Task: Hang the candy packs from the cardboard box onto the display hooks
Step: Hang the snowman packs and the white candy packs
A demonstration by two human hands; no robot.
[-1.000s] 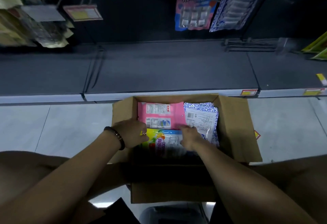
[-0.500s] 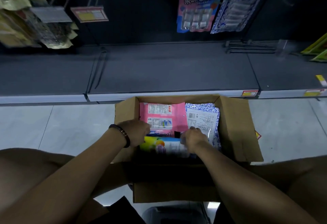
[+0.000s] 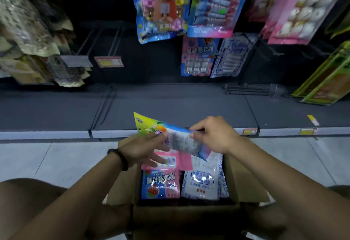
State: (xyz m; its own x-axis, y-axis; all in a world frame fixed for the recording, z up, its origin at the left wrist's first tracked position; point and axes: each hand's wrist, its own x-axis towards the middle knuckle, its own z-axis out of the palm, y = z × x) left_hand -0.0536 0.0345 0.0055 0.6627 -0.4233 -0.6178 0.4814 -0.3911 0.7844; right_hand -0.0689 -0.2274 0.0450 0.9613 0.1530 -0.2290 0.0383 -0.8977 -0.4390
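**Hands on a rainbow candy pack above the open box**

Both hands grip one rainbow candy pack (image 3: pixel 180 142), held slanted just above the cardboard box (image 3: pixel 244 183). The left hand (image 3: pixel 144 148) has its thumb on top and fingers underneath; the right hand (image 3: pixel 214 137) pinches the far edge. The print on the pack's white panel is too blurred to read. A dark beaded bracelet (image 3: pixel 121 159) circles the left wrist.

In the box lie a pink pack (image 3: pixel 185 162), a blue-and-pink pack (image 3: pixel 161 183) with upside-down Chinese characters, and a blue-and-white patterned pack (image 3: pixel 202 183).

The box stands on a pale tiled floor (image 3: pixel 47 160), against a dark grey base shelf (image 3: pixel 170 107) with yellow price labels (image 3: pixel 250 131) on its front edge. Above, bare display hooks (image 3: pixel 91 36) carry a red-framed price tag (image 3: pixel 108 61). To their right hang a matching pack (image 3: pixel 197 55) — it seems to read 果味卷软糖 — and a blue-and-white twin (image 3: pixel 233 55). The room is dim.
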